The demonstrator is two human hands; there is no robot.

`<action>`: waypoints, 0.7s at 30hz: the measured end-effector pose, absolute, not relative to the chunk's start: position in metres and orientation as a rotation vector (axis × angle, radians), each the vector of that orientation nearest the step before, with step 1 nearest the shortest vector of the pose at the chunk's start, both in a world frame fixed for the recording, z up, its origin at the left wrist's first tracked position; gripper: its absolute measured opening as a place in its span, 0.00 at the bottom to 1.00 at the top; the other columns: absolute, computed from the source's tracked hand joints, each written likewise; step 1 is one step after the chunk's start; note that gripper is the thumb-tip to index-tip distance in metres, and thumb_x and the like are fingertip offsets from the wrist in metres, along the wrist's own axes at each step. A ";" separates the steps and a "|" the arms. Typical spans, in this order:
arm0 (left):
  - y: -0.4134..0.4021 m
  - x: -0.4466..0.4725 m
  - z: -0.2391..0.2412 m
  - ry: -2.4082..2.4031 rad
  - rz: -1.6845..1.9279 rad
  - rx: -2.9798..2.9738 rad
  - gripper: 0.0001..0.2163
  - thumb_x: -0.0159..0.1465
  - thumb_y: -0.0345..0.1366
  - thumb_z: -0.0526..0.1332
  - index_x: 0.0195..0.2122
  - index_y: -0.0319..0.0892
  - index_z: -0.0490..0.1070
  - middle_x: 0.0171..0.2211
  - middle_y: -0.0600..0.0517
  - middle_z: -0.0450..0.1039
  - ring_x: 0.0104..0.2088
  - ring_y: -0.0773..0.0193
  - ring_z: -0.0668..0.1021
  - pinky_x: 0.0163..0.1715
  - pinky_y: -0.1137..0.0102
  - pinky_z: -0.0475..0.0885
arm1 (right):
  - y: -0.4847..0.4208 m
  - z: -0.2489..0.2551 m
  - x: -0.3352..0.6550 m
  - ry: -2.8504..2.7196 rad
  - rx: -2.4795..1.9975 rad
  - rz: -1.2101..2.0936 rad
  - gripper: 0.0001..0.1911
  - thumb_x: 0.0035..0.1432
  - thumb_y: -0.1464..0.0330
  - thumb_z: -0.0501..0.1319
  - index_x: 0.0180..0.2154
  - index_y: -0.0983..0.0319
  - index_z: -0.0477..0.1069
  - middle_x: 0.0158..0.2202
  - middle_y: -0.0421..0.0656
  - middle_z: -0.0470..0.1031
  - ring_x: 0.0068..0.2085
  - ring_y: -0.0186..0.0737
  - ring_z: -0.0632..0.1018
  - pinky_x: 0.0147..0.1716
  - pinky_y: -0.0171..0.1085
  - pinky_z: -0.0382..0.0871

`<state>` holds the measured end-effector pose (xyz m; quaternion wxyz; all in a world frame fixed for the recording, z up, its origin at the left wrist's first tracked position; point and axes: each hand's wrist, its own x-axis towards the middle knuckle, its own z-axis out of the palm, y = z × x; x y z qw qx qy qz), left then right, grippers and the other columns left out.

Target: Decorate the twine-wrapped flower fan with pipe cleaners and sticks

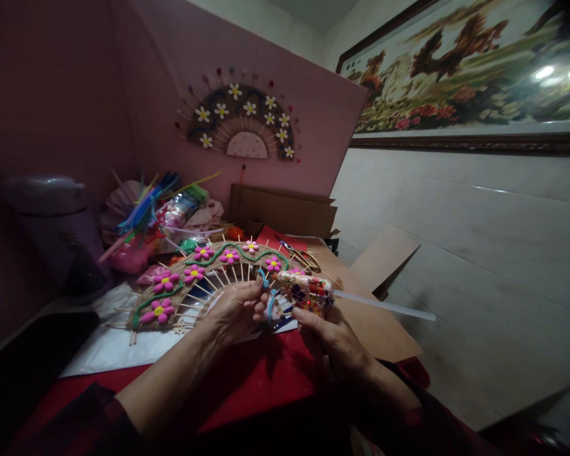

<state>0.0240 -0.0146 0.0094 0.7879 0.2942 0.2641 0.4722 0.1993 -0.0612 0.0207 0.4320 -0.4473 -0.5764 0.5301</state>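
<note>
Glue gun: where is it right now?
Head view, just right of centre: the glue gun is in the right hand, close to the blue strip pinched in the left hand, with the pink-flowered fan to its left.

Room is running along the front edge of the desk (pixel 261 380), under the forearms (pixel 171 377), and over the brown sheet (pixel 370 323) at right, below a white stick (pixel 389 305). The flowered fan (pixel 229 256) is blocking the middle; bags (pixel 183 209) are crowding the back left corner, cardboard (pixel 280 212) the back.
</note>
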 end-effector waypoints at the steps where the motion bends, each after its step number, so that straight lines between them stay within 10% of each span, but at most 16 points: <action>1: -0.015 0.024 0.009 0.568 1.015 0.631 0.08 0.57 0.33 0.63 0.25 0.34 0.67 0.19 0.54 0.65 0.15 0.77 0.64 0.13 0.80 0.58 | -0.061 0.020 0.199 -1.440 -1.105 1.313 0.23 0.53 0.56 0.60 0.16 0.63 0.59 0.11 0.34 0.56 0.13 0.25 0.57 0.12 0.29 0.47; 21: -0.015 0.023 0.010 0.539 1.010 0.631 0.08 0.55 0.33 0.64 0.25 0.35 0.67 0.19 0.54 0.65 0.15 0.77 0.64 0.12 0.81 0.58 | -0.057 0.022 0.195 -1.397 -1.095 1.364 0.14 0.49 0.60 0.63 0.26 0.64 0.67 0.15 0.34 0.61 0.15 0.25 0.58 0.15 0.29 0.50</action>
